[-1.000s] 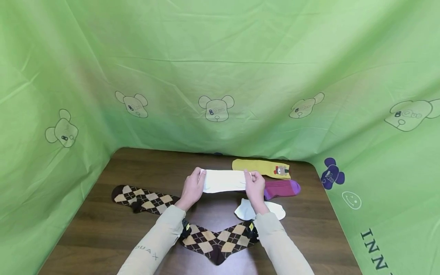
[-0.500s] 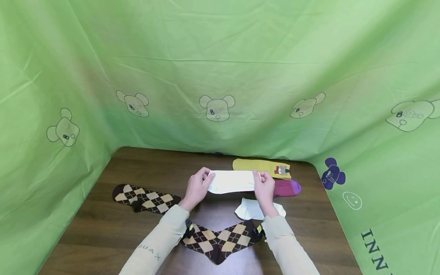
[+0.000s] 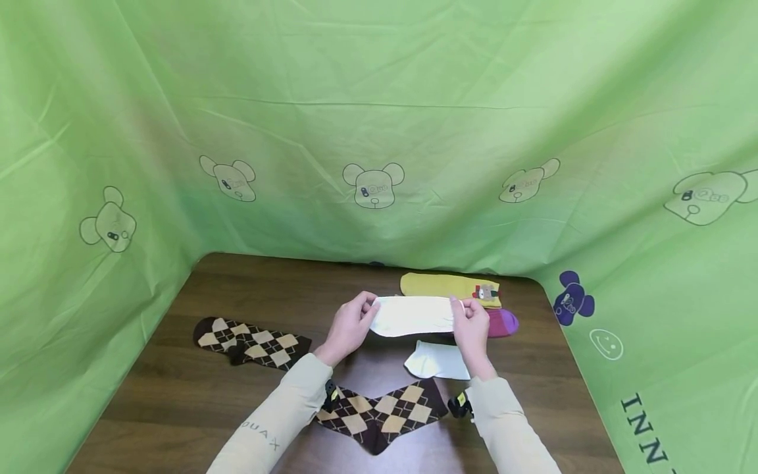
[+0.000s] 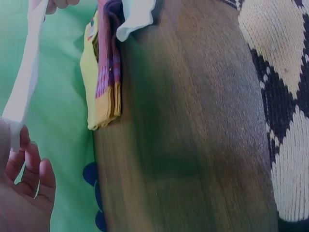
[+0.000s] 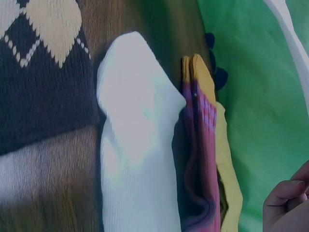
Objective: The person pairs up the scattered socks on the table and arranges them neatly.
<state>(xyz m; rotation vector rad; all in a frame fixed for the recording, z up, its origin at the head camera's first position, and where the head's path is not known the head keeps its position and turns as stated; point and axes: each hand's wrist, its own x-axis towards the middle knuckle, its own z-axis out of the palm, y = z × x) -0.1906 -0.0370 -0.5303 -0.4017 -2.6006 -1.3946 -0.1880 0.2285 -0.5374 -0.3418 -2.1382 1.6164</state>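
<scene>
A white sock (image 3: 413,316) is stretched level above the table between my two hands. My left hand (image 3: 348,329) pinches its left end, thumb on the near side. At the right end, my right hand (image 3: 472,332) grips it between thumb and fingers. Seen edge-on, the held sock (image 4: 28,77) is a thin strip in the left wrist view. Under and in front of it lies another white sock (image 3: 438,361), partly covered by my right hand and wrist. Behind the hands are a magenta and purple sock (image 3: 503,322) and a yellow sock (image 3: 438,284).
One brown argyle sock (image 3: 254,342) lies at the left of the wooden table (image 3: 148,395). Nearer me, argyle socks (image 3: 379,415) form a V shape between my forearms. A green curtain (image 3: 373,237) with bear-head prints closes off the back and sides.
Both hands have shifted to the right with the white sock still stretched between them. More of the magenta sock is now covered. The socks on the table stay where they were.
</scene>
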